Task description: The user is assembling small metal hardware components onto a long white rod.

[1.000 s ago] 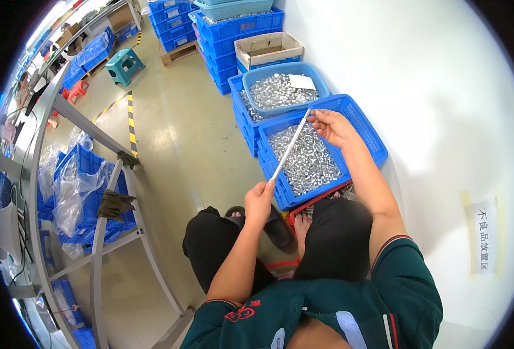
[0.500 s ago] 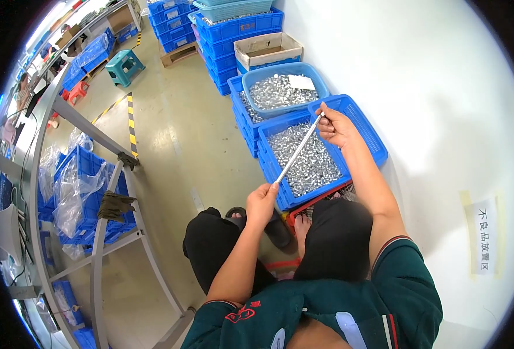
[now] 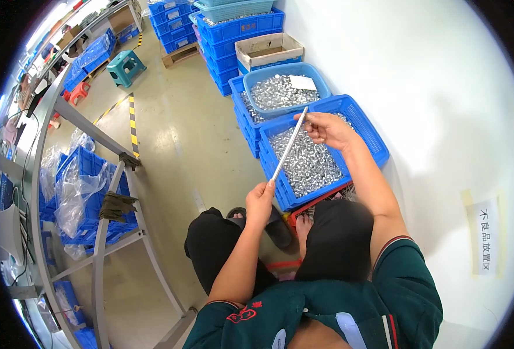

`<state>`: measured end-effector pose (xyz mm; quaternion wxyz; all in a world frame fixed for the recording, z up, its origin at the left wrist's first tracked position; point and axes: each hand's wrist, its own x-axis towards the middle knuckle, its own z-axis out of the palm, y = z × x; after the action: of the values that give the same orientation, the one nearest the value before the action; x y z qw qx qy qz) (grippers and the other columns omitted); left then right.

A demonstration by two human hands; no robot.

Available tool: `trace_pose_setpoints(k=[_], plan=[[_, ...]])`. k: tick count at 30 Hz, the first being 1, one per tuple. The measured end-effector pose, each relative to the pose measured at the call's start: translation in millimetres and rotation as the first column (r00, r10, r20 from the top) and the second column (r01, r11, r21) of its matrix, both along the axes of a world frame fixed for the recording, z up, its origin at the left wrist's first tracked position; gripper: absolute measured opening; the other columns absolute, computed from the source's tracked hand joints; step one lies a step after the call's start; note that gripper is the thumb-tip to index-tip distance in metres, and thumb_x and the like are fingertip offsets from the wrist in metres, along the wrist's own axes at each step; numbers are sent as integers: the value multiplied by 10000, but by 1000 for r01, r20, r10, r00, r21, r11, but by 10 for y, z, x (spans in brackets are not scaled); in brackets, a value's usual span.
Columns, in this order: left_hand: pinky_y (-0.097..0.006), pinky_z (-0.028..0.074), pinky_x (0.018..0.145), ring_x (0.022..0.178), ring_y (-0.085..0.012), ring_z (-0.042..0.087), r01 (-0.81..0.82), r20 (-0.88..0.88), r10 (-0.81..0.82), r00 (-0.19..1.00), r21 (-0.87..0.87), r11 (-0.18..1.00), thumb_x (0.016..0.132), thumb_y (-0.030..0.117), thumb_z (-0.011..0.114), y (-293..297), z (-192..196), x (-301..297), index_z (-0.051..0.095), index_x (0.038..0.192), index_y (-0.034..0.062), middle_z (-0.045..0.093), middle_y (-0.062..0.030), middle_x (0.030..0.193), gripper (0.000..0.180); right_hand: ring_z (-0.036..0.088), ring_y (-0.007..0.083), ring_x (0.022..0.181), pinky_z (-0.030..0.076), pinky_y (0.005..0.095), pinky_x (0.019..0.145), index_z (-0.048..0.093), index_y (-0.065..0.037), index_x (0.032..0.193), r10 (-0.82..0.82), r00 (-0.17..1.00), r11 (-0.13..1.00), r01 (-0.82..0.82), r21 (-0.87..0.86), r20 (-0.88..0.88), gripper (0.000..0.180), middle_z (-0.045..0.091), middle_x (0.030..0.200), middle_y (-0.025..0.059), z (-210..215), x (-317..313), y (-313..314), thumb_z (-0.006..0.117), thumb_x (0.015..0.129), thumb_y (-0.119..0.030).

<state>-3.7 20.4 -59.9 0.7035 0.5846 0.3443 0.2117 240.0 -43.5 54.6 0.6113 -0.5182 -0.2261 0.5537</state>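
Note:
A slim, straight, silvery rod point(image 3: 289, 144) slants over a blue crate of small metal parts point(image 3: 304, 163). My left hand point(image 3: 260, 202) is closed round its lower end, above my knees. Near the upper end, the thumb and forefinger of my right hand point(image 3: 331, 130) meet the rod, and its other fingers curl loosely beside it. A short tip of the rod sticks out past those fingers. The small shiny parts fill the crate below both hands; single shapes are too small to make out.
Behind the crate stands a light-blue basin point(image 3: 325, 87) of similar parts with a white card. A blue basket point(image 3: 368, 131) adjoins at the right, by the white wall point(image 3: 443, 75). Farther back are a carton point(image 3: 268, 51) and stacked crates point(image 3: 219, 58). A grey metal frame point(image 3: 98, 262) stands left.
The rod has tilted more upright, its upper end moving left. My right hand has shifted left and its fingers now sit a little below the rod's tip. My left hand has barely moved.

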Motion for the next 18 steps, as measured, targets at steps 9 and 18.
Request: trace_pose_setpoints(k=[9,18], plan=[[-217,284,450,509,-39,349,17,-90,-10,996,79,997,860,297,541,-24,71,-25,532,675,41,413,48,571,316,517,83,541,415,175,433,547,-31,886,-338,939,941,337,38,58,163,581,735,59,-125,250,-125,549,857,-192],[-264,337,487,524,-75,376,90,-163,-65,984,149,985,848,318,541,-58,144,-27,557,718,4,430,-4,541,341,408,40,459,267,153,358,538,-69,773,-196,980,978,199,63,-44,178,512,614,-2,-141,314,-177,635,800,-215]])
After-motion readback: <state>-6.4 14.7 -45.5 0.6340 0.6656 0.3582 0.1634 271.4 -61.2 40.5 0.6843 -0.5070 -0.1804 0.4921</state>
